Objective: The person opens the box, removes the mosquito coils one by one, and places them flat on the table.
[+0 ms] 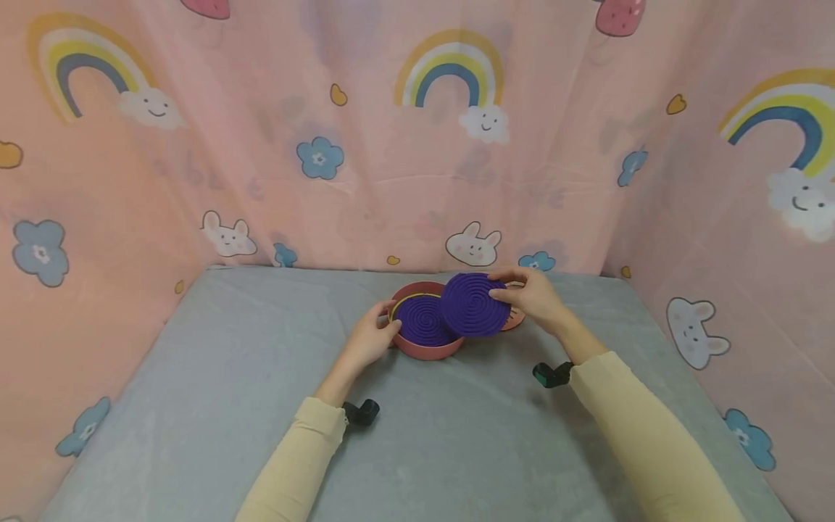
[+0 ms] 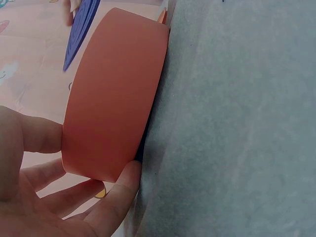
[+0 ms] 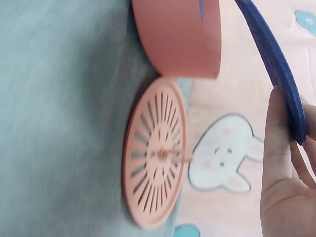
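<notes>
A round, salmon-coloured box (image 1: 427, 353) stands uncovered near the far edge of the table. Inside it lies a purple mosquito coil (image 1: 422, 320), flat, with a thin yellow rim around its far left side. My left hand (image 1: 370, 335) holds the box at its left side, the thumb at the upper rim and other fingers lower on the wall in the left wrist view. Above the box's right side, my right hand (image 1: 531, 301) pinches a second purple mosquito coil (image 1: 475, 304) by its right edge, tilted so that its spiral face shows.
A slotted salmon lid (image 3: 148, 197) with a thin spike at its centre lies on the table just right of the box, partly hidden in the head view. Grey cloth covers the table (image 1: 443, 449). A patterned pink curtain (image 1: 391, 203) hangs behind and at both sides.
</notes>
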`<state>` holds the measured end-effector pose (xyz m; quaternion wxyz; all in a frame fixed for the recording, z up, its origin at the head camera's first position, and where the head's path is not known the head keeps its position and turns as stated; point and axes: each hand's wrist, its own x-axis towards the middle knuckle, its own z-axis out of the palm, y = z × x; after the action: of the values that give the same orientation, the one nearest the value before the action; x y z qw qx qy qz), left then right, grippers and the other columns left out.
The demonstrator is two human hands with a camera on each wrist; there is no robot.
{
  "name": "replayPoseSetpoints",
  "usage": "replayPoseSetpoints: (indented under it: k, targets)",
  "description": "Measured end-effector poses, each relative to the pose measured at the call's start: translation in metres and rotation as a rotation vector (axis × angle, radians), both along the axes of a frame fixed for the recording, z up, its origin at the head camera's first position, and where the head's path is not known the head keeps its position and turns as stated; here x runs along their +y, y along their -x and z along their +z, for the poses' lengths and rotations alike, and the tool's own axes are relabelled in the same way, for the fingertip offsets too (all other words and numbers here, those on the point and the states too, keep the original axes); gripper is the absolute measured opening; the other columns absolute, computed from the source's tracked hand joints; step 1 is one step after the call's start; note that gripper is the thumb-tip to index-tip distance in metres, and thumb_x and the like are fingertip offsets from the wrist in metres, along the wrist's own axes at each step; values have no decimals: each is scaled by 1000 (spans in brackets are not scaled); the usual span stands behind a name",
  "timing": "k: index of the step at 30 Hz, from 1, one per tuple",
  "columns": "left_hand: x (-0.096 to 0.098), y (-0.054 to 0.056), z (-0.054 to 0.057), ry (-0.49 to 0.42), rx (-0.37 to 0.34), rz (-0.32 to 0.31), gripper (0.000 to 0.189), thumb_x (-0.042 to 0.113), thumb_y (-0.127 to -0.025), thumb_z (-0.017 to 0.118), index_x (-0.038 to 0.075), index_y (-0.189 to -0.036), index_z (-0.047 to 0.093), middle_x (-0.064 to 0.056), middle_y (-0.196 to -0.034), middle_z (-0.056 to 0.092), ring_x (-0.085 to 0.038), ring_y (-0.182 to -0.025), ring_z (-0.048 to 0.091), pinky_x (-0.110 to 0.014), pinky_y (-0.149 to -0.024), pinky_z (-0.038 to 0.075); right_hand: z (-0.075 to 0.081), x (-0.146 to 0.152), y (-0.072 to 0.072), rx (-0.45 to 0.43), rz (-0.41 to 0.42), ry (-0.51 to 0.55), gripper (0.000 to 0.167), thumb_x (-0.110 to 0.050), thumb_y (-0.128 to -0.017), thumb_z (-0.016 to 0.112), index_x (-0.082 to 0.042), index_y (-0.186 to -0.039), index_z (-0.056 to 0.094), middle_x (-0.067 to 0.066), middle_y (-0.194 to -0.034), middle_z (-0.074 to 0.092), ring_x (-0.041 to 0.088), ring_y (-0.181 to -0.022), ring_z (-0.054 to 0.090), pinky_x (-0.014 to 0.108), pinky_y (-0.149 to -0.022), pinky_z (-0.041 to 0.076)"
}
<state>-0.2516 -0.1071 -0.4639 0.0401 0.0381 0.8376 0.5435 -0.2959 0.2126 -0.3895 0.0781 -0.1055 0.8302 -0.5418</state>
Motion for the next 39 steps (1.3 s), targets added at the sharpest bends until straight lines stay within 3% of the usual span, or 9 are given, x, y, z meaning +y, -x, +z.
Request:
replayPoseSetpoints:
  k: [6, 16, 23, 29, 39]
  targets:
    - [-2, 0, 1, -9, -6, 3, 49, 21, -103, 59, 13, -150, 48, -17, -149, 49, -32, -132, 55, -39, -86, 59, 0, 27, -7, 3, -32, 16, 43, -10, -97, 70, 7, -135, 57, 24, -136, 52, 9, -97, 66, 23, -79, 56]
    - [-7, 2, 1, 10, 13, 6, 50, 23, -103, 60, 13, -150, 48, -17, -150, 49, -34, -133, 54, -43, -91, 57, -7, 74, -12, 45, -133, 42, 48, -13, -98, 69, 11, -137, 52, 13, -126, 50, 1, -91, 65, 18, -80, 54]
    - [-8, 2, 3, 24, 9, 8, 50, 23, -103, 60, 14, -150, 48, -17, -150, 49, -33, -132, 55, -45, -93, 56, -16, 98, -9, 38, -274, 24, 51, -16, -100, 67, 8, -141, 51, 14, -130, 50, 0, -91, 61, 15, -80, 54]
    - [-6, 0, 4, 27, 6, 8, 50, 22, -103, 60, 14, -151, 48, -17, -150, 49, -33, -132, 55, -43, -91, 57, -31, 116, 0, 46, -408, 83, 48, -9, -98, 68, 11, -139, 51, 2, -117, 54, -1, -86, 61, 15, -78, 55]
    - [-2, -3, 4, 25, 3, -8, 50, 22, -103, 61, 13, -150, 48, -17, -150, 49, -34, -132, 55, -40, -88, 58, -56, 135, 6, -12, -512, -79, 50, -19, -99, 68, 4, -141, 53, 13, -129, 56, 1, -92, 53, 11, -74, 50]
